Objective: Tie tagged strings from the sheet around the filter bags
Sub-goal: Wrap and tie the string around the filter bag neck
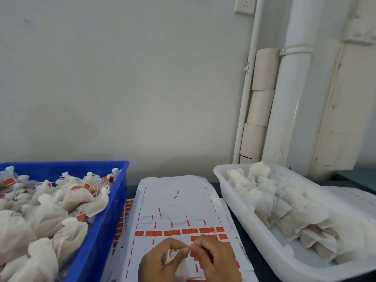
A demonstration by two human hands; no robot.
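A white sheet (175, 202) with rows of orange tags lies on the table between two bins. Low in the view, above the sheet's near end, my left hand (160, 261) grips the gathered neck of a white filter bag (173, 256). My right hand (215, 259) meets it fingertip to fingertip and pinches something thin at the bag's neck, probably a string, too fine to make out. A row of orange tags (179, 232) remains on the sheet just beyond my hands.
A blue crate (120, 180) on the left holds several tied bags with orange tags. A white tray (252, 224) on the right holds several untied filter bags. Another tag sheet (122, 222) lies underneath at left. White pipes (289, 110) and cardboard tubes stand against the wall.
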